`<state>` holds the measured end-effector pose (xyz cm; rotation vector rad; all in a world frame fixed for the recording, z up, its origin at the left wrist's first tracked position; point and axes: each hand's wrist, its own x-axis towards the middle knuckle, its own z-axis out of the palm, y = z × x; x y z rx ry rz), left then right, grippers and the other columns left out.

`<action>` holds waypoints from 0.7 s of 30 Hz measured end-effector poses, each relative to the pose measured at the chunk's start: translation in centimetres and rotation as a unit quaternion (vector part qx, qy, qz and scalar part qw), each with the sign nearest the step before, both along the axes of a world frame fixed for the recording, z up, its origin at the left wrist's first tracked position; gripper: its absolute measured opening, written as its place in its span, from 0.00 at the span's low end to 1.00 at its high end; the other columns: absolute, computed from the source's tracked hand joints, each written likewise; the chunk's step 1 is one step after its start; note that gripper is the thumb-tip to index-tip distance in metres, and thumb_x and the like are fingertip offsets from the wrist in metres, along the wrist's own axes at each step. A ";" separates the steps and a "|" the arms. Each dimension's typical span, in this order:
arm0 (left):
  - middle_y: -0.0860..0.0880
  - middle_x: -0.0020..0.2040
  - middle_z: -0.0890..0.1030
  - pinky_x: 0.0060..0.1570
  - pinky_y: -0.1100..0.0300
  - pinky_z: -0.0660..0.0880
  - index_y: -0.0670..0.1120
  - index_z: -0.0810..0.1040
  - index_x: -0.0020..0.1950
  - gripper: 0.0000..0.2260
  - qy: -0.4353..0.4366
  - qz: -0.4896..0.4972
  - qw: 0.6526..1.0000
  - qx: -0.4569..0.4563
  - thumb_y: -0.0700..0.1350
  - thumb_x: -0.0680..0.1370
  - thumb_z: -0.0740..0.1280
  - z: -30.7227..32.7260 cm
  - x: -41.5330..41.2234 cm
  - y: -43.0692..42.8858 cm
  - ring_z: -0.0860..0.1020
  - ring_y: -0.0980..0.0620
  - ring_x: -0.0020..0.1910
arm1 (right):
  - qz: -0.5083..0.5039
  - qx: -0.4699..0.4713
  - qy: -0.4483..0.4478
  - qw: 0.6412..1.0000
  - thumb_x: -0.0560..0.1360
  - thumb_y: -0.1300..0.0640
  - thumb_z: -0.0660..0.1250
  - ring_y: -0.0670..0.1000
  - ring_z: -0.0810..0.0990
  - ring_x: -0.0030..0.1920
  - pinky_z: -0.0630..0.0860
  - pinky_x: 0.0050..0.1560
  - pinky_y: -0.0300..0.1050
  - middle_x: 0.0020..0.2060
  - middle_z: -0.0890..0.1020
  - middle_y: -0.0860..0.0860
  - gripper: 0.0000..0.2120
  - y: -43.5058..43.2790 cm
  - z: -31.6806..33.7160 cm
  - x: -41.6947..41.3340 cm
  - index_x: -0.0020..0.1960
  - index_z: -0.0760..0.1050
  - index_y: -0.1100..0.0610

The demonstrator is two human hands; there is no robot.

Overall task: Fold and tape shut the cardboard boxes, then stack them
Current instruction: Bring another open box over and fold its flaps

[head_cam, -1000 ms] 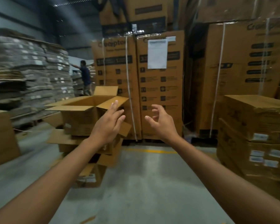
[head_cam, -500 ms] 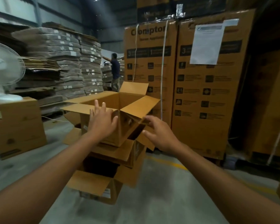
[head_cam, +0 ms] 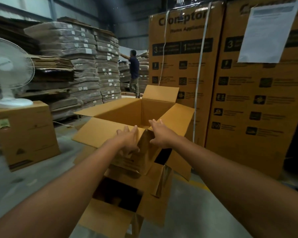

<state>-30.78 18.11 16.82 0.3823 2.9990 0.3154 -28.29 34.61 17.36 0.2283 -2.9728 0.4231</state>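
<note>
Three open cardboard boxes [head_cam: 155, 182] stood stacked at the centre of view: the top box [head_cam: 124, 110], the middle box [head_cam: 162, 177] and, toward 6 o'clock, the bottom box [head_cam: 107, 219]. None was taped. Two hands met the top box's near corner. The left hand [head_cam: 127, 140] lay against its near wall, fingers straight. The right hand [head_cam: 162, 134] reached over the rim, fingers straight and spread. One white fan [head_cam: 5, 66] sat on one closed carton [head_cam: 26, 134] at 9 o'clock. Two tall printed cartons [head_cam: 179, 69] filled 1 to 3 o'clock, and one person [head_cam: 134, 73] stood at 12.
</note>
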 end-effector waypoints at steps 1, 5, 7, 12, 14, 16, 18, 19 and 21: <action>0.47 0.82 0.41 0.73 0.36 0.61 0.57 0.38 0.81 0.47 -0.002 -0.002 1.000 -0.004 0.52 0.76 0.72 -0.3 -0.3 -0.1 0.44 0.35 0.78 | 0.003 0.013 -0.010 1.000 0.78 0.58 0.69 0.58 0.47 0.81 0.62 0.76 0.57 0.81 0.52 0.54 0.42 -0.3 -0.4 -0.8 0.82 0.47 0.53; 0.47 0.81 0.41 0.72 0.32 0.58 0.58 0.39 0.81 0.47 0.025 -0.002 1.000 -0.016 0.49 0.76 0.72 -1.7 -0.3 0.6 0.44 0.36 0.78 | -0.035 0.106 0.012 0.994 0.75 0.50 0.72 0.61 0.59 0.74 0.68 0.69 0.63 0.75 0.59 0.55 0.36 -1.3 -0.9 -2.9 0.78 0.60 0.50; 0.48 0.81 0.45 0.70 0.33 0.62 0.59 0.41 0.80 0.46 0.043 -0.007 0.999 -0.030 0.50 0.75 0.72 -2.2 -0.2 0.9 0.49 0.37 0.77 | -0.056 0.125 0.000 0.991 0.73 0.44 0.73 0.62 0.57 0.72 0.64 0.68 0.68 0.72 0.60 0.55 0.28 -1.6 -0.9 -3.6 0.69 0.72 0.50; 0.48 0.75 0.56 0.66 0.39 0.68 0.59 0.53 0.77 0.39 0.059 -0.014 0.998 -0.025 0.57 0.74 0.73 -2.3 0.9 0.7 0.57 0.40 0.71 | -0.088 0.026 -0.034 0.995 0.75 0.43 0.70 0.62 0.53 0.75 0.55 0.69 0.78 0.72 0.66 0.53 0.22 -2.3 -3.3 -2.8 0.64 0.76 0.51; 0.47 0.75 0.56 0.67 0.39 0.68 0.59 0.58 0.75 0.36 0.072 -0.008 0.997 -0.016 0.62 0.73 0.72 -2.4 1.8 0.4 0.57 0.40 0.72 | -0.084 -0.002 -0.016 0.996 0.77 0.48 0.69 0.63 0.48 0.78 0.49 0.69 0.81 0.73 0.66 0.53 0.16 -2.3 -4.2 -1.7 0.62 0.78 0.53; 0.46 0.77 0.55 0.70 0.38 0.64 0.60 0.59 0.75 0.37 0.080 -0.014 0.996 -0.020 0.65 0.71 0.71 -2.5 2.7 0.0 0.55 0.40 0.74 | -0.064 -0.018 0.002 0.998 0.78 0.49 0.68 0.62 0.46 0.79 0.45 0.69 0.81 0.73 0.67 0.52 0.15 -2.0 -4.6 -0.4 0.62 0.79 0.53; 0.47 0.80 0.50 0.74 0.35 0.53 0.60 0.58 0.76 0.40 0.084 -0.025 0.996 -0.015 0.67 0.69 0.72 -2.4 3.5 0.0 0.48 0.39 0.79 | -0.045 -0.023 0.031 0.998 0.78 0.48 0.67 0.61 0.47 0.79 0.43 0.70 0.80 0.73 0.69 0.50 0.16 -1.7 -4.7 1.1 0.63 0.79 0.52; 0.48 0.82 0.48 0.75 0.34 0.48 0.59 0.57 0.77 0.42 0.089 -0.034 0.995 -0.013 0.68 0.69 0.71 -2.3 3.9 0.1 0.44 0.40 0.80 | -0.039 -0.022 0.046 0.998 0.78 0.48 0.67 0.60 0.48 0.79 0.43 0.70 0.79 0.72 0.70 0.50 0.16 -1.4 -4.6 1.9 0.64 0.79 0.52; 0.51 0.82 0.49 0.75 0.34 0.42 0.58 0.55 0.78 0.45 0.099 -0.059 0.993 -0.011 0.71 0.67 0.70 -2.3 4.8 0.4 0.41 0.43 0.80 | -0.037 -0.015 0.067 0.997 0.79 0.48 0.67 0.58 0.51 0.79 0.45 0.72 0.78 0.71 0.72 0.50 0.16 -0.8 -4.1 3.9 0.65 0.78 0.52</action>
